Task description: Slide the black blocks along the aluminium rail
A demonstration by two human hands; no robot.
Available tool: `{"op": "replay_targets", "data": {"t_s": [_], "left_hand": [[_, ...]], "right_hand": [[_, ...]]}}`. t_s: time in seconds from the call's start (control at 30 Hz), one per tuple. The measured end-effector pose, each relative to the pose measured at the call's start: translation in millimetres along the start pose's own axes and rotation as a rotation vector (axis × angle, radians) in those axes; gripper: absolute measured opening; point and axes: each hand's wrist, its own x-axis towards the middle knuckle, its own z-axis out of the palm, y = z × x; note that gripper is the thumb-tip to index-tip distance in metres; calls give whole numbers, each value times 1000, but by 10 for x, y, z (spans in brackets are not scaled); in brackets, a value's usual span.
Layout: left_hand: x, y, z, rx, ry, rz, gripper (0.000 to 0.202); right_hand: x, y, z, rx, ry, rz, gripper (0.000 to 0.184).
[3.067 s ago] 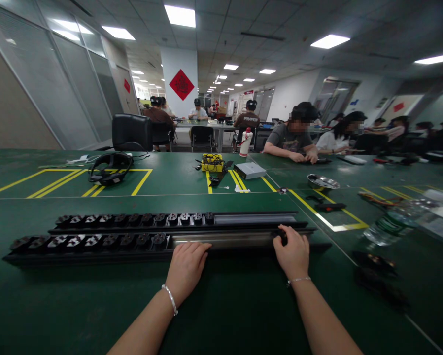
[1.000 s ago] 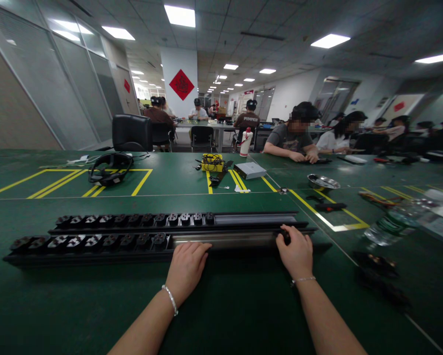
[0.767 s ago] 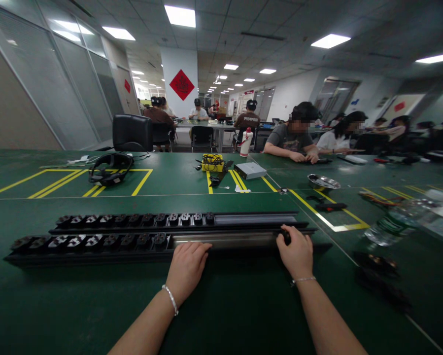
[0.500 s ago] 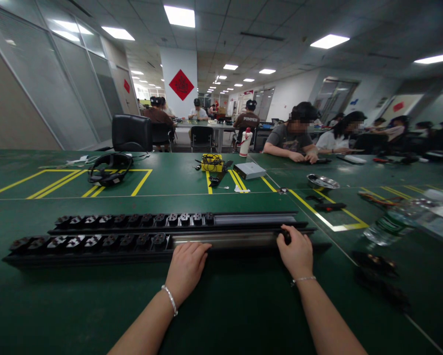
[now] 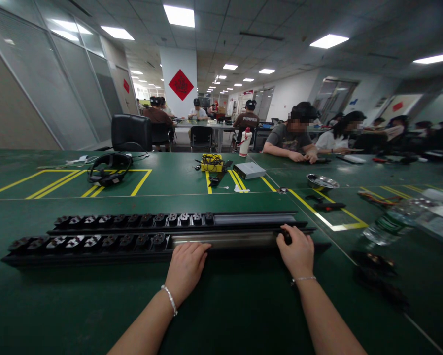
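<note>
My left hand (image 5: 187, 264) rests over the front edge of the near rail (image 5: 236, 240), well apart from my right hand (image 5: 297, 251); how firmly it grips, I cannot tell from where I sit. My right thumb and forefinger pinch a small black piece (image 5: 288, 237) at the rail's bare right end. Over the last three seconds, that hand and the piece have slid slightly rightward, then settled, while the left has barely stirred. I read it as a small adjustment along the rail: the nine modules (image 5: 75, 241) at the other end stand as they were, and the metal stretch between remains uncovered. Dark parts (image 5: 376, 264) lie on the green table (image 5: 95, 305) to the right, near a tipped water bottle (image 5: 386, 227). Just behind runs the far rail (image 5: 254, 218), with twelve modules, its right portion bare. Beyond sit a steel bowl (image 5: 323, 181), a headset (image 5: 110, 170), a grey box (image 5: 249, 170), a cable-wrapped yellow box (image 5: 211, 165) and a white flask (image 5: 245, 143). Across the table, a co-worker in a grey shirt (image 5: 291, 138) bends over another item.
</note>
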Motion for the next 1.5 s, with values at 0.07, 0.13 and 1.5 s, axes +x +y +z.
{"op": "replay_targets", "data": {"t_s": [0.07, 0.13, 1.5], "left_hand": [[0, 0, 5, 5, 6, 2, 26], [1, 0, 9, 10, 9, 1, 26], [0, 6, 3, 20, 16, 15, 26]], "right_hand": [[-5, 4, 6, -4, 3, 1, 34], [-8, 14, 13, 0, 5, 2, 34], [17, 48, -6, 1, 0, 35, 34]]}}
